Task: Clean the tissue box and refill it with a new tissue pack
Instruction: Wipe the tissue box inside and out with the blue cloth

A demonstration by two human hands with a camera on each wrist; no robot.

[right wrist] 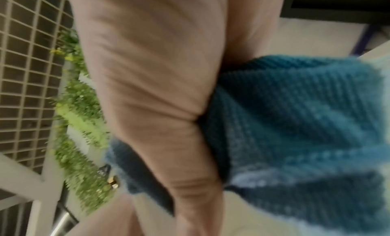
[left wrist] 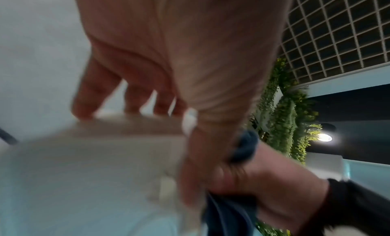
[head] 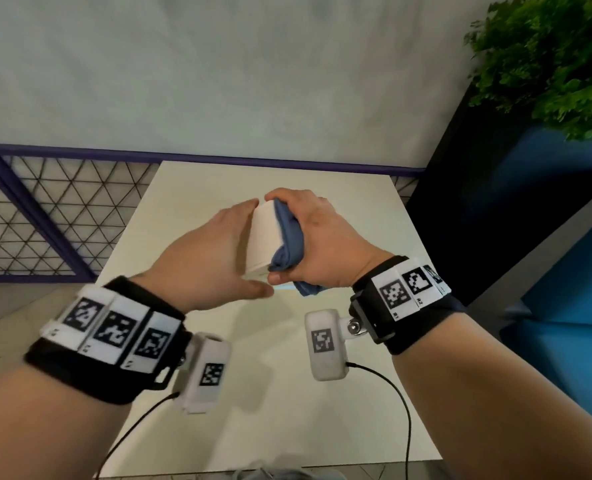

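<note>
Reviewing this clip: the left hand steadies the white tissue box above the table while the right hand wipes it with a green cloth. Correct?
Not quite: the cloth is blue, not green, as the head view shows. Otherwise yes: the left hand steadies the white tissue box while the right hand wipes it.

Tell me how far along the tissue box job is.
Still at the cleaning step. The left hand steadies the white tissue box above the table while the right hand rubs a blue cloth against it. No new tissue pack is visible, so refilling remains.
</note>
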